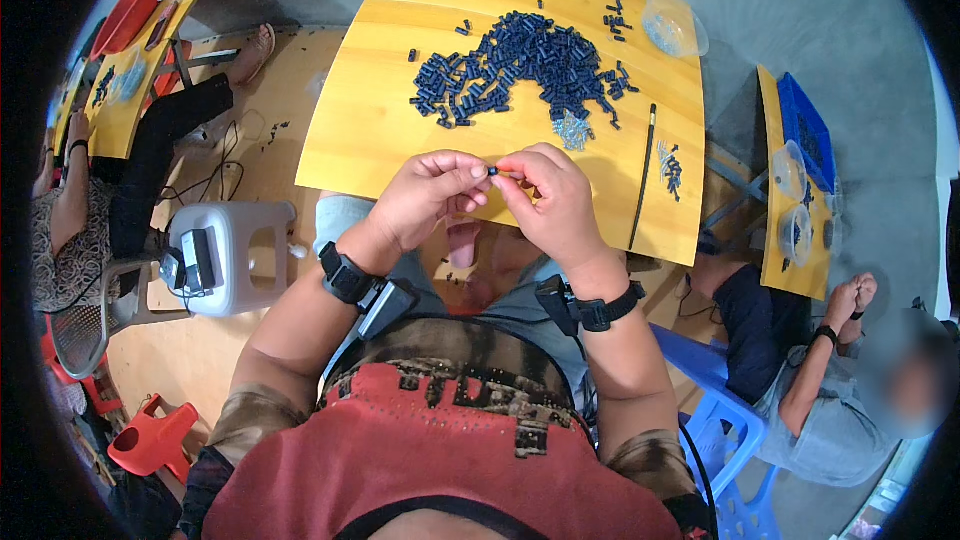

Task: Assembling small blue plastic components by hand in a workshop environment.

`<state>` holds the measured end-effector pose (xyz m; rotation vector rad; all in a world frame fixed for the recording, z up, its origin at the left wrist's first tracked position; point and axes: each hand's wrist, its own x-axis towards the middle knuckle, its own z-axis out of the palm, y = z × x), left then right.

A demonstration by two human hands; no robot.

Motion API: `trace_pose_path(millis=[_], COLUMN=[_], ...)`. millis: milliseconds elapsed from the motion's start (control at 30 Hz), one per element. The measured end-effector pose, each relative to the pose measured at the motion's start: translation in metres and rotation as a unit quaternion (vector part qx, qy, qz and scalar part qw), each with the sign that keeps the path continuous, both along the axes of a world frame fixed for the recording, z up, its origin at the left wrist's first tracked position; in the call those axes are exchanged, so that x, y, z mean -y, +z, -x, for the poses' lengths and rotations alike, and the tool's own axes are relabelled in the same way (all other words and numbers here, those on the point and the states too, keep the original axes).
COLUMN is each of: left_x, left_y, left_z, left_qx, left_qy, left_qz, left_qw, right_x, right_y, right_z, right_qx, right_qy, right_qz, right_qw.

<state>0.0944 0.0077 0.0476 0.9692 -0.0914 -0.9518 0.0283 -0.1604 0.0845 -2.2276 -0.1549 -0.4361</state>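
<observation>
L hand (432, 192) pinched small black piece (492, 171) betw. thumb & fingers; R hand (550, 202) had fingertips at piece's other end, couldn't tell if gripping it or sth. else. Piece sat betw. both hands, approx. over near edge of yellow table (375, 55). Beyond hands: heap of black pieces (540, 55), w/ silver pins (572, 131) nearer. Black rod (645, 175) right of R hand.
</observation>
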Motion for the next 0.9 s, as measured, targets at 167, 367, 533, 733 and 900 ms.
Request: trace_pose_path(millis=[167,367,533,733,900], left_x=[0.003,0.002,0.002,0.003,0.004], left_y=[0.005,0.005,0.007,0.006,0.005], left_z=[0.005,0.008,0.013,0.017,0.018], left_qx=[0.006,0.002,-0.008,-0.025,-0.023], left_qy=[-0.014,-0.032,-0.034,-0.028,-0.029], left_qz=[-0.017,-0.001,-0.001,0.002,0.0], left_qw=[1.0,0.999,0.999,0.999,0.999], right_x=[-0.001,-0.002,-0.002,0.001,0.0], right_y=[0.002,0.005,0.006,0.003,0.006], right_z=[0.006,0.011,0.015,0.018,0.02], right_qx=[0.003,0.002,-0.021,-0.023,-0.042], right_qy=[-0.008,-0.005,0.001,0.009,0.001], right_qz=[-0.01,-0.02,-0.074,-0.112,-0.114], right_qw=[1.0,1.0,0.997,0.993,0.993])
